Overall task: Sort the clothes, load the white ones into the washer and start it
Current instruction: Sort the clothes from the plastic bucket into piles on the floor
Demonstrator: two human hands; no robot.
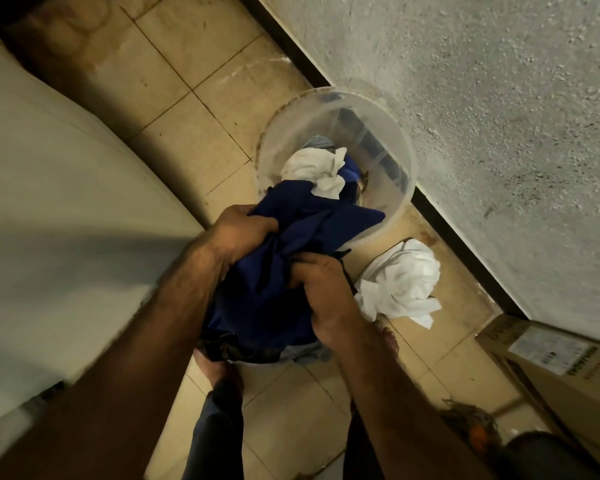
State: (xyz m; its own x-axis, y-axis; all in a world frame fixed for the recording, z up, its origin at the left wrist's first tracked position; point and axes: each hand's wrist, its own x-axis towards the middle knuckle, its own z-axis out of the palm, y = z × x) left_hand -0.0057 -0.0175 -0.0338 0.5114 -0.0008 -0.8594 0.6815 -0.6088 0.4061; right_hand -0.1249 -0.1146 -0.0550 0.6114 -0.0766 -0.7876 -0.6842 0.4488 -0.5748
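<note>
Above the clear bucket (400,206), both hands, left hand (241,233) and right hand (321,289), clutch the blue garment (278,271); white cloth (317,169) lies beyond them (nearer the right), white pile (400,282) on the floor (194,60) rightward.

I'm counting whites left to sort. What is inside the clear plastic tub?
In the clear plastic tub a crumpled white cloth lies on blue fabric, a pale blue piece behind. The navy garment both hands grip hides what lies underneath.

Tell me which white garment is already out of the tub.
The crumpled white garment on the floor by the wall. The other white garment sits inside the clear tub, on the blue clothes.
</note>
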